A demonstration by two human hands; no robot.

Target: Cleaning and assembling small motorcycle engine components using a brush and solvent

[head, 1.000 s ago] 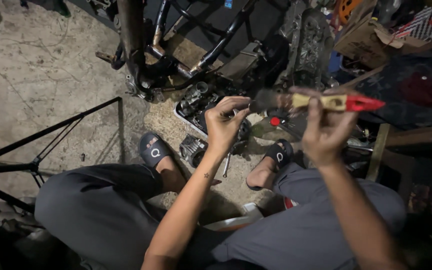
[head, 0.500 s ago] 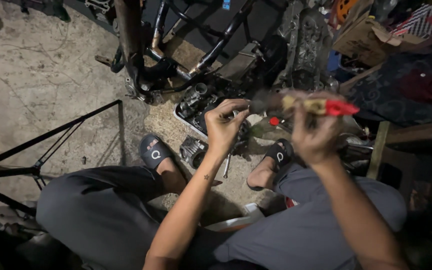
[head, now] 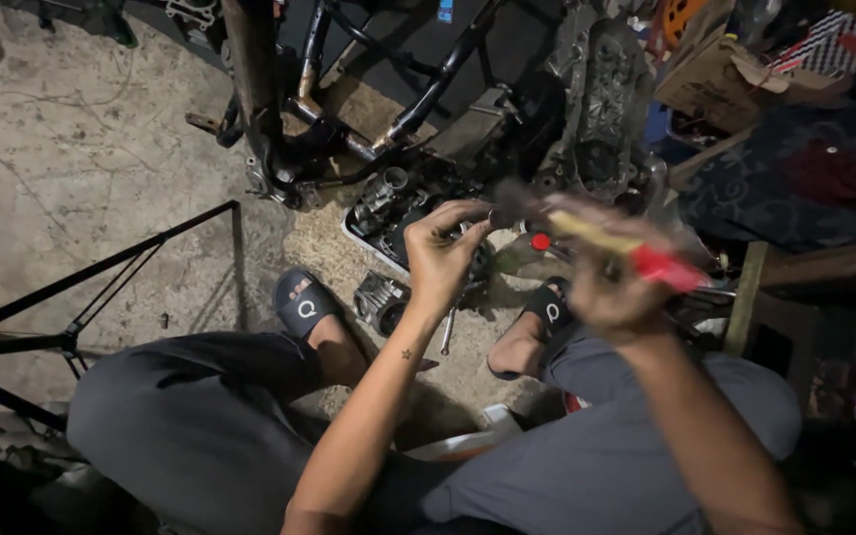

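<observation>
Paintbrush (head: 611, 248), yellow in the shaft with a red end, lies blurred across the right hand (head: 611, 287) at about 3 o'clock from the picture's centre, its dark bristle end pointing toward 9 o'clock. The right hand's fingers are wrapped tight round the shaft. The bristles meet a small dark metal part (head: 468, 233) pinched in the left hand (head: 443, 263), whose fingertips are closed on it; the part is too small and dim to tell its shape.

Going by size: the motorcycle frame (head: 349, 119) of black tubes fills the 12 o'clock area on the concrete floor (head: 71, 168). The person's 2 legs in grey trousers (head: 200, 426) spread across 6 o'clock. A black stand (head: 81, 297) of thin bars sits at 9 o'clock. A cardboard box (head: 715, 79) lies at 2 o'clock. A tray (head: 374, 213) of engine pieces rests just below the frame, under the hands. 2 black sandals (head: 304, 302) flank a ribbed metal cylinder (head: 380, 300) on the floor, with a slim wrench (head: 448, 332) beside it at 6 o'clock from the hands
</observation>
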